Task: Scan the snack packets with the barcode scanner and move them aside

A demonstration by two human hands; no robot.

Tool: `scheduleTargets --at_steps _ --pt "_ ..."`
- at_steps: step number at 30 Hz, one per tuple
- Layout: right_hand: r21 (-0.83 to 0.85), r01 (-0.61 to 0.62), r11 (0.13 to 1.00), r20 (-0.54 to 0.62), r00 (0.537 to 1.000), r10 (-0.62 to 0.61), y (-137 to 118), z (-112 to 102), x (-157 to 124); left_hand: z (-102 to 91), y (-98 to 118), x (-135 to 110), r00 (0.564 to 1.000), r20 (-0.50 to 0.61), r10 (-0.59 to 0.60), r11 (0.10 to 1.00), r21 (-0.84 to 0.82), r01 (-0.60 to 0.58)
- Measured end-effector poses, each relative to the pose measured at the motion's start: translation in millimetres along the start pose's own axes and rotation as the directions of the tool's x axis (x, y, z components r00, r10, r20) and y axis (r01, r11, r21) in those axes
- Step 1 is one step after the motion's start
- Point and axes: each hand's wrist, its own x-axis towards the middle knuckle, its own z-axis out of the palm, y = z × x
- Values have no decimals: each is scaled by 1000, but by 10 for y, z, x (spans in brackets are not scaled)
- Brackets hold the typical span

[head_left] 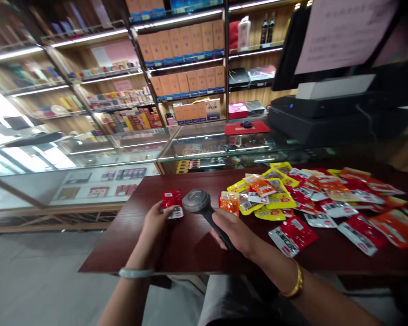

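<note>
My left hand [157, 222] pinches the lower left of a small red and white snack packet [172, 200] at the left part of the dark red table. In my right hand [234, 230] is a black and grey handheld barcode scanner [197, 202], its fingers wrapped round the handle. The scanner's head points left, toward the packet, with a gap between them. Just beyond my right hand lies an orange packet [230, 203]. A heap of yellow, orange and red packets [277, 194] spreads over the right side, with a red and white packet [292, 235] at its near edge.
The table [136, 246] ends close to my lap. Behind it stands a glass display counter [190, 131] with a mouse [246, 124] on a red mat. A black monitor [289, 50] on a dark base rises at the right. Shelves of boxes [187, 43] line the back wall.
</note>
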Motion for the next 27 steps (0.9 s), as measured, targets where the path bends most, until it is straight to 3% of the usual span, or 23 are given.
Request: scheduleTargets --at_steps 2,4,6,10,13,16,19,22,27 --pt "-4 18 1000 -16 1000 -18 4 -78 -64 1 55 44 980 -132 146 968 224 -114" --pt "1 27 1000 -44 999 -27 16 -176 -138 120 146 -6 944 -166 285 878 440 -188" --pt "16 32 999 -82 996 -31 35 -286 -221 357 274 -161 928 -51 370 768 578 -274" --pt "47 35 998 -203 979 -25 69 -507 -396 968 590 -585 903 245 352 613 669 -420" --pt "51 42 998 -274 961 -26 67 -638 -505 1298 782 -762 901 313 299 512 745 -428" --pt "58 49 997 -315 949 -28 46 -714 -584 1434 854 -775 897 335 289 465 770 -437" --pt "70 57 996 -343 939 -30 30 -746 -629 1433 824 -722 900 361 243 492 754 -435" --pt "72 58 996 -354 935 -29 28 -748 -640 1359 766 -690 917 368 156 619 686 -381" --pt "87 40 995 -320 947 -10 24 -674 -604 1142 692 -708 961 272 59 755 618 -221"
